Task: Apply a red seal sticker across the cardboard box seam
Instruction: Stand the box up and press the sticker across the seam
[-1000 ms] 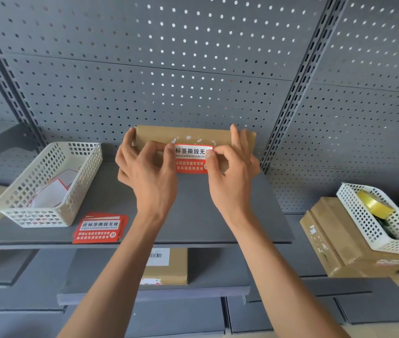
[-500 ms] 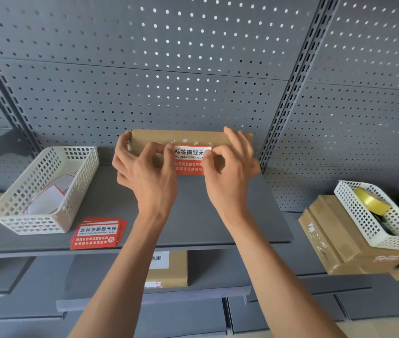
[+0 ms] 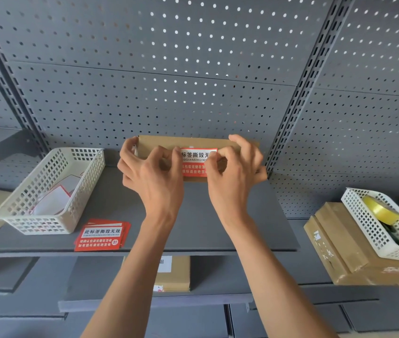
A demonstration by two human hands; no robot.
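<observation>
A flat brown cardboard box stands on its edge at the back of the grey shelf, against the pegboard. A red and white seal sticker lies across its front face. My left hand grips the box's left end, its thumb pressing the sticker's left edge. My right hand holds the box's right part, thumb and forefinger pinching on the sticker's right end. Both ends of the sticker are hidden by my fingers, and the seam itself is covered.
A stack of red seal stickers lies near the shelf's front edge. A white basket with backing papers sits at left. At right, another basket with a yellow tape roll rests on cardboard boxes. One more box lies on the lower shelf.
My right fingers have curled in from flat on the box to a pinch at the sticker's right end. The left hand keeps its grip. The view has tilted slightly.
</observation>
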